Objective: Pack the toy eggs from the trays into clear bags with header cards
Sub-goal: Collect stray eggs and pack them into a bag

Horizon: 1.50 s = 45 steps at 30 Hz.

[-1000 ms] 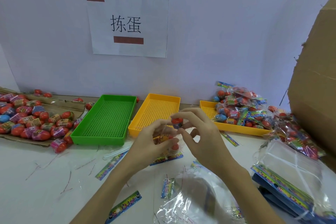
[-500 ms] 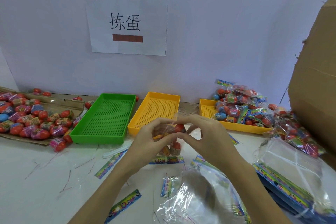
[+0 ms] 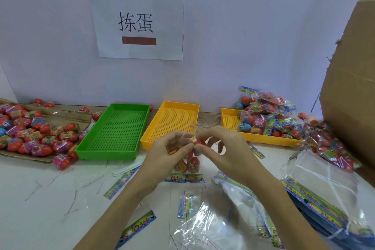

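Both hands meet above the middle of the white bench (image 3: 36,199), just in front of the near edge of the middle yellow tray (image 3: 172,122). The left hand (image 3: 166,154) has its fingers curled, thumb and forefinger pinching the mouth of a small clear bag (image 3: 187,160) that hangs down between the hands. The right hand (image 3: 227,152) pinches a red toy egg (image 3: 199,142) between thumb and forefinger right at the bag's opening, its other fingers loosely bent. Lower in the bag sit more eggs, a red one (image 3: 193,162) and an orange one beside it; how many in all cannot be told through the crinkled film.

At 10 o'clock from the hands lies a heap of loose wrapped toy eggs (image 3: 34,134) on flattened cardboard (image 3: 26,157). The green tray (image 3: 117,130) stands between that heap and the middle yellow tray. At 2 o'clock a second yellow tray (image 3: 261,138) holds a pile of filled bags (image 3: 265,115), which spills on toward 3 o'clock beside a big cardboard box (image 3: 353,79). At 5 o'clock lies a stack of clear bags with header cards (image 3: 316,199); loose header cards (image 3: 138,227) lie scattered from 6 to 7 o'clock. A paper sign (image 3: 138,23) hangs on the wall at 12 o'clock.
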Available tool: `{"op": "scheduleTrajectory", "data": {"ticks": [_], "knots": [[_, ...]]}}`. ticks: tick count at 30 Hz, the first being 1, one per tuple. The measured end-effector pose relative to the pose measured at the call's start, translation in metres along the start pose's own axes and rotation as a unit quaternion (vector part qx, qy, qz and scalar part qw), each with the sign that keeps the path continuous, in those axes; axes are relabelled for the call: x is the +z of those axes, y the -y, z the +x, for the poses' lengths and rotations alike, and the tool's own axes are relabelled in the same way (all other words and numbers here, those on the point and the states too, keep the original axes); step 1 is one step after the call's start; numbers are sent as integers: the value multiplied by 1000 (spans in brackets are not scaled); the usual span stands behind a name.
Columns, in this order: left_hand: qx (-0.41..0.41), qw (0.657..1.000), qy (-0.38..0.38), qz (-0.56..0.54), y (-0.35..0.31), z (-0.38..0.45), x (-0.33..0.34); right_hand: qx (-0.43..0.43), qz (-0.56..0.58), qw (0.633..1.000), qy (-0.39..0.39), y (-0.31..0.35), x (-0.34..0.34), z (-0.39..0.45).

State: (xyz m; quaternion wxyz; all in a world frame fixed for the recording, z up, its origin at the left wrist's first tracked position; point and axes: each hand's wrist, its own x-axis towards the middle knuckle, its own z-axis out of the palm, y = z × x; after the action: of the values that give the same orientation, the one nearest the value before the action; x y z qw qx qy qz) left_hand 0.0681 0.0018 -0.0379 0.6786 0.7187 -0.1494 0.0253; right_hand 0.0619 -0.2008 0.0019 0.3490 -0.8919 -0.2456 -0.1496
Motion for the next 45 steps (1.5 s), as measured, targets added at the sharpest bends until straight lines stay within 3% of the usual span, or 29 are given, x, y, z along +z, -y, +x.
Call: {"op": "scheduleTrajectory", "data": {"ticks": [8, 22, 33, 42, 45], "knots": [[-31, 998, 4, -54, -2, 0, 2, -10, 3, 1000, 24, -2, -4, -1], [-27, 985, -86, -148, -1, 3, 4, -6, -74, 997, 24, -1, 0, 0], [-33, 984, -117, -132, 2, 2, 11, -32, -67, 997, -27, 1, 5, 0], [-13, 992, -118, -31, 5, 0, 13, -17, -51, 998, 12, -2, 9, -2], [-5, 993, -111, -42, 5, -1, 13, -13, -53, 998, 42, -3, 11, -3]]}}
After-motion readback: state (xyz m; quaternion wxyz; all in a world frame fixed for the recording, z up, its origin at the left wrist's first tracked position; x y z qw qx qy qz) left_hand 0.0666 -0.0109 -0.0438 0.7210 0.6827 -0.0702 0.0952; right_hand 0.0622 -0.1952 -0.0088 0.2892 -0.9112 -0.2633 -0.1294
